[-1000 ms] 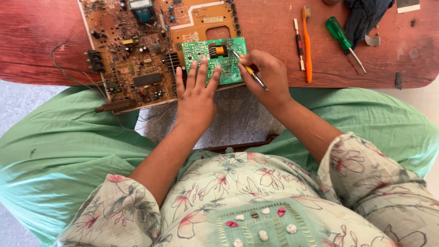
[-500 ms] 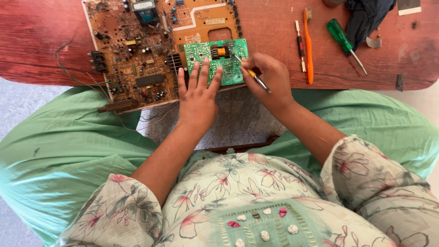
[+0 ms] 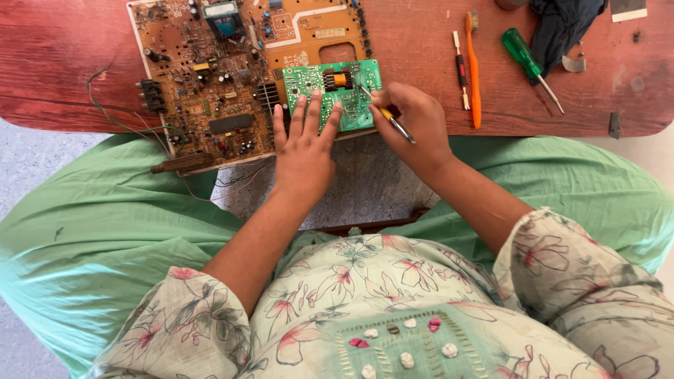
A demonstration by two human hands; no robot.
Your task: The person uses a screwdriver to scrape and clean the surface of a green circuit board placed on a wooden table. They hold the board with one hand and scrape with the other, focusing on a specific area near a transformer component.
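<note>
A small green circuit board point(image 3: 330, 90) lies on top of a large brown circuit board point(image 3: 232, 70) at the near edge of a red wooden table point(image 3: 63, 56). My left hand point(image 3: 303, 147) rests flat on the green board's near part, fingers spread. My right hand point(image 3: 414, 121) grips a thin tool with a yellow band point(image 3: 390, 116), its metal tip touching the green board's right side.
To the right on the table lie an orange toothbrush point(image 3: 473, 70), a small red-and-white tool point(image 3: 460, 70), a green-handled screwdriver point(image 3: 530, 64) and a dark cloth point(image 3: 565, 28). Thin wires point(image 3: 112, 119) trail off the brown board's left. My lap in green fabric lies below the table's edge.
The view has shifted slightly. Both hands stay on the green board, and the tool tip stays at its right side.
</note>
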